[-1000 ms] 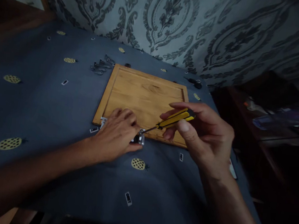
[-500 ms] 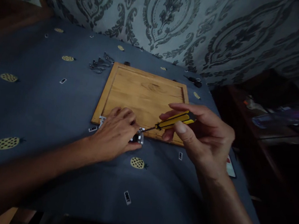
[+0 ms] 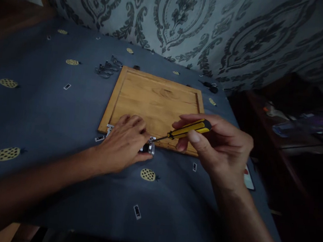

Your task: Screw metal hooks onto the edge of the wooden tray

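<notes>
A wooden panel [image 3: 154,101] with a raised frame lies flat on the blue tablecloth. At its near edge, my left hand [image 3: 126,142] has its fingers closed over a shiny metal fitting [image 3: 151,148] with a dark part; most of it is hidden under the palm. Another pale metal piece [image 3: 109,129] shows at the panel's near left corner, partly behind that hand. Between thumb and fingers, my right hand [image 3: 222,150] grips a yellow-and-black screwdriver [image 3: 189,129]. Its thin shaft slants down to the left, with the tip at the fitting beside my left fingers.
Several metal fittings [image 3: 108,67] lie beyond the panel's left corner. A dark object with a ring [image 3: 209,86] rests past the far right corner. Past my right wrist lies a flat white-and-red item [image 3: 249,179]. A patterned wall covering [image 3: 183,19] borders the table's back.
My right fingers have shifted slightly around the screwdriver handle, which looks turned a little. The left hand, fitting and panel stay in place.
</notes>
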Demonstrator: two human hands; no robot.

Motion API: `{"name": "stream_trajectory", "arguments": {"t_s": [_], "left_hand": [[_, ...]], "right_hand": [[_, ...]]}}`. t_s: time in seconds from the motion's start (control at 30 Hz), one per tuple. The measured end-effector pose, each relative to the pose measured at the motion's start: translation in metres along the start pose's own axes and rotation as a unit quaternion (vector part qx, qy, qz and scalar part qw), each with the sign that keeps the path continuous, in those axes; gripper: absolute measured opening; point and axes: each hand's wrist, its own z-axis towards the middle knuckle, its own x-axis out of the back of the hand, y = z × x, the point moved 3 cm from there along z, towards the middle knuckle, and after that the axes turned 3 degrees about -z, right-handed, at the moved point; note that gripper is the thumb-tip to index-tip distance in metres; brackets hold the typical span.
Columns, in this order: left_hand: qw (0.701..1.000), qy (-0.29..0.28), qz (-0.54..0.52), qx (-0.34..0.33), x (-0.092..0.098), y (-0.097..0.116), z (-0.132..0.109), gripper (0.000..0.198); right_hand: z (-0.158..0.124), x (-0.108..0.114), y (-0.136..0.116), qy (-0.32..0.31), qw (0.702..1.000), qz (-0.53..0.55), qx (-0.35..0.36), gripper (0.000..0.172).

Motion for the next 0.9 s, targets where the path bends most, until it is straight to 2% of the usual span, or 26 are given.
{"name": "stream_trajectory", "arguments": {"t_s": [0.13, 0.43, 0.67, 0.9], "left_hand": [[1.000, -0.005, -0.001, 0.001, -0.0003, -0.0002, 0.0004, 0.033], [1.000, -0.014, -0.004, 0.005, 0.0005, 0.0005, 0.0009, 0.033], [1.000, -0.008, -0.005, 0.004, 0.0000, -0.0006, 0.0001, 0.034], [1.000, -0.011, -0.011, 0.007, -0.0007, -0.0009, 0.0003, 0.033]], "right_hand": [[0.0010, -0.0008, -0.0027, 0.031, 0.999, -0.019, 0.025, 0.010], [0.0001, -0.0058, -0.0045, 0.060, 0.997, -0.037, 0.029, 0.016], [-0.0054, 0.0013, -0.0050, 0.172, 0.983, -0.015, 0.056, 0.005], [-0.0019, 0.0006, -0.0003, 0.157, 0.985, -0.049, 0.059, 0.007]]}}
